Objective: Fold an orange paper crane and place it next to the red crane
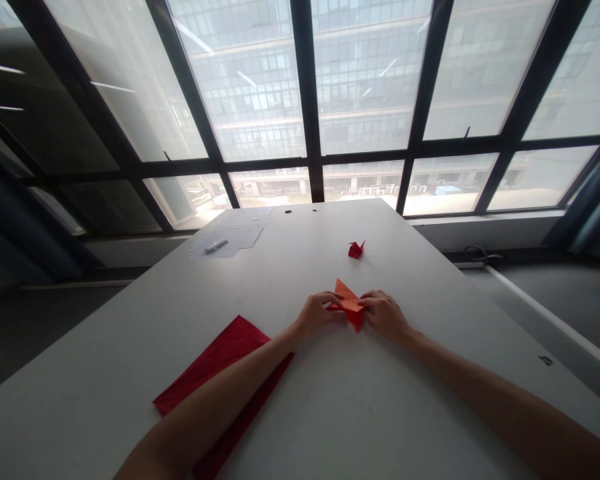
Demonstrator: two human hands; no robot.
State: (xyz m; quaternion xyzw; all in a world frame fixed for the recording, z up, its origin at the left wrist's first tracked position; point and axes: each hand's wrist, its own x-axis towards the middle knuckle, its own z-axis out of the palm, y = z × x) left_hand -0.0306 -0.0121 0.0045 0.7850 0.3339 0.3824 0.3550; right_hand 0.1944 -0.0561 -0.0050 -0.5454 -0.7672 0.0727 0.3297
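A partly folded piece of orange-red origami paper is held just above or on the white table, with pointed flaps toward the far and near sides. My left hand pinches its left edge between thumb and fingers. On its right edge, my right hand is closed in a similar pinch. Beyond the hands stands a small red folded paper figure with thin pointed tips. Under my left forearm lies a larger sheet of red paper, partly hidden by the arm.
The white table reaches toward tall windows with dark frames. At its far left, white paper sheets lie with a white marker-like tube on them. A small dark mark shows near the right edge.
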